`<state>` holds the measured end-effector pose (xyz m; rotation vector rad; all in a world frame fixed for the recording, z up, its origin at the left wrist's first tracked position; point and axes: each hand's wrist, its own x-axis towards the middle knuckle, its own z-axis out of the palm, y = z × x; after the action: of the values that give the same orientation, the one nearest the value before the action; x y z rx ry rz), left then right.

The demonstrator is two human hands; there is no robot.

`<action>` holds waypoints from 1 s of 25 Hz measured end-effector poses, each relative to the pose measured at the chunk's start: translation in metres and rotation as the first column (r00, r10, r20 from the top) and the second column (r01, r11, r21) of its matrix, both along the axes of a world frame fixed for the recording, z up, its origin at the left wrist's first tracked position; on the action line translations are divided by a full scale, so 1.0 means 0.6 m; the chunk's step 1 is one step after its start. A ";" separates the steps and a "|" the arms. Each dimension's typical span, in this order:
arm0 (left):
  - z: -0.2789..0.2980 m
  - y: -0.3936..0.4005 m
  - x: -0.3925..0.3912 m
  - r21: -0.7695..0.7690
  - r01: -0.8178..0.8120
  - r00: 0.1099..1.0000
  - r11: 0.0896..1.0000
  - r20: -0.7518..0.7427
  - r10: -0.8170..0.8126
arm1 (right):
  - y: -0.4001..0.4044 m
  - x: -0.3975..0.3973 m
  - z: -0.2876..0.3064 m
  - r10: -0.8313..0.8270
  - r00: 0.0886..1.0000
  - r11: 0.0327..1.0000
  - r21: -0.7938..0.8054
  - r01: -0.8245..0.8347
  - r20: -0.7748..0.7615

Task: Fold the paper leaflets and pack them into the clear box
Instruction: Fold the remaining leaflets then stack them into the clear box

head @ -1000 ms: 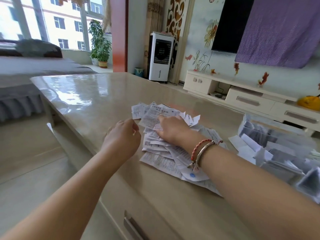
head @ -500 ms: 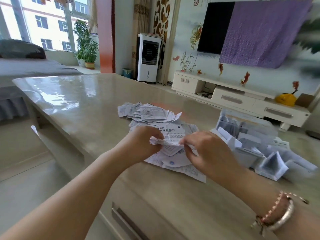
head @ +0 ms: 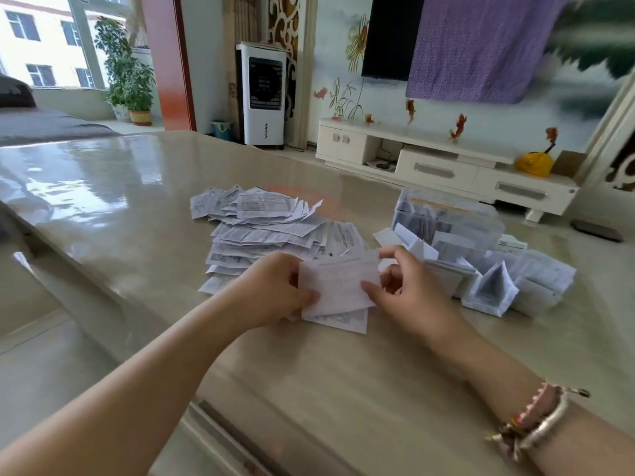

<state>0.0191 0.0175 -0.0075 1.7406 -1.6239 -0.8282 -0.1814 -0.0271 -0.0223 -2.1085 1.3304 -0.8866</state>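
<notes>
One white leaflet [head: 338, 286] is held just above the table between both hands. My left hand [head: 275, 290] pinches its left edge with thumb and fingers. My right hand [head: 409, 297] pinches its right edge, thumb on the front. Behind it lies a spread pile of flat printed leaflets [head: 268, 228]. To the right, folded leaflets [head: 488, 286] lie heaped in front of the clear box [head: 446, 214], which holds more folded ones.
The glossy beige table [head: 103, 201] stretches left and toward me, with a drawer handle [head: 220, 434] at its front edge. Beyond the table are a white TV cabinet [head: 439, 163] and a white air cooler [head: 263, 94].
My right hand lifted one leaflet off the pile and my left hand joined it. The leaflet, crumpled half a second ago, is now spread flat between both hands.
</notes>
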 end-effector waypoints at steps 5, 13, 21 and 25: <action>-0.008 0.016 -0.003 -0.082 -0.075 0.938 0.994 0.332 0.098 | 0.005 0.002 -0.006 -0.016 0.946 0.999 -0.041 0.003 -0.323; -0.025 0.027 -0.010 -0.300 0.259 0.838 0.918 0.543 -0.059 | 0.022 -0.011 0.004 0.216 0.897 0.914 -0.242 -0.325 -0.386; -0.026 0.031 -0.005 -0.302 0.305 0.814 0.903 0.574 -0.082 | 0.026 -0.017 0.009 0.215 0.873 0.924 -0.196 -0.327 -0.438; -0.024 0.035 -0.007 -0.305 0.328 0.803 0.894 0.588 -0.094 | 0.031 -0.018 0.012 0.180 0.914 0.952 -0.171 -0.255 -0.363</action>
<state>0.0150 0.0386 -0.0217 1.5952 -2.2249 -0.0289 -0.1922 -0.0087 -0.0150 -2.6170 1.1635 -0.6080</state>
